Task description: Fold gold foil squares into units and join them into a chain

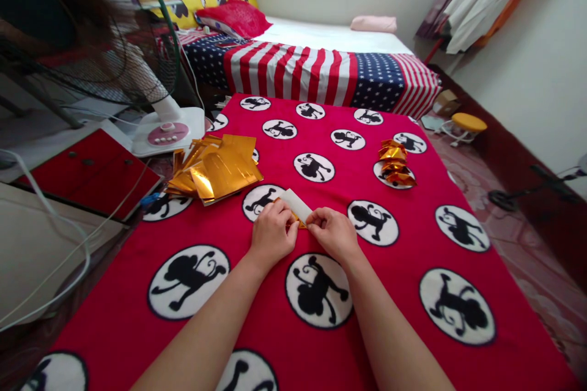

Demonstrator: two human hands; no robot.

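Observation:
A small sheet of gold foil paper (pixel 296 202), pale back up with a gold strip along its near edge, lies on the red cloth in front of me. My left hand (pixel 274 227) has its fingers closed on the left part of that edge. At the right corner my right hand (pixel 331 231) pinches the same sheet between thumb and fingers. Both hands partly cover the paper. To the left lies a loose pile of gold foil sheets (pixel 224 168). Several folded gold foil pieces (pixel 394 164) sit in a row at the right.
The red cloth (pixel 380 293) with monkey prints covers the table. An electric fan (pixel 169 128) stands at the left, near a red panel (pixel 92 168) and white cables. Behind is a bed (pixel 316 73); a yellow stool (pixel 468 122) is at the right.

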